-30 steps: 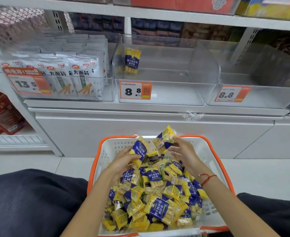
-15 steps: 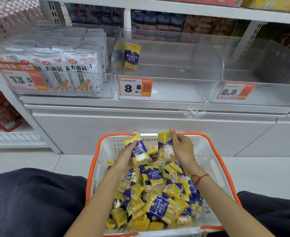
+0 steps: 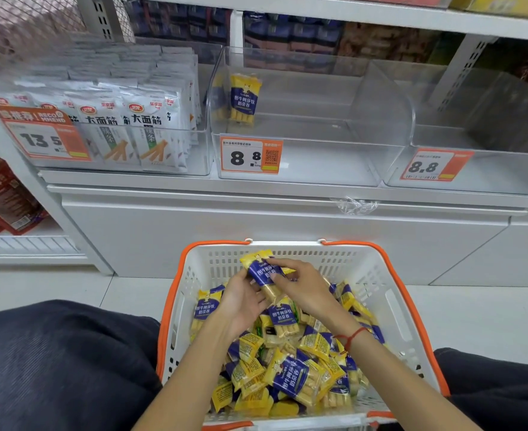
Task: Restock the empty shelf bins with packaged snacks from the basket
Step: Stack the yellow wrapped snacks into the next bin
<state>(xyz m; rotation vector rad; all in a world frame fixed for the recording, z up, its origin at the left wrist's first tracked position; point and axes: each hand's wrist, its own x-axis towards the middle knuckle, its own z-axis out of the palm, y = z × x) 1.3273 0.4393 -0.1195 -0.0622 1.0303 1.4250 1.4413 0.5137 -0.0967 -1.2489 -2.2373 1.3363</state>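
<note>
At lower centre, the white basket [image 3: 390, 309] with an orange rim is heaped with yellow-and-blue snack packets [image 3: 290, 377]. Above the heap, the left hand [image 3: 241, 301] and right hand [image 3: 303, 287] both pinch one raised packet [image 3: 264, 273]. Farther up, the middle clear bin [image 3: 312, 163] holds a single upright packet [image 3: 243, 99]; the left bin [image 3: 194, 163] is packed with white packets [image 3: 150, 132].

A white shelf [image 3: 275, 188] runs across the far side and carries three clear bins side by side. The left bin [image 3: 194, 163] is packed with white snack packs [image 3: 150, 132], the middle bin [image 3: 318, 169] holds one yellow and blue snack pack [image 3: 243, 99] standing at its far left, and the right bin [image 3: 489, 178] shows nothing inside. On the pale floor [image 3: 70, 287], near and centre, stands a white basket [image 3: 390, 293] with orange rim, heaped with yellow and blue packs [image 3: 290, 377].
</note>
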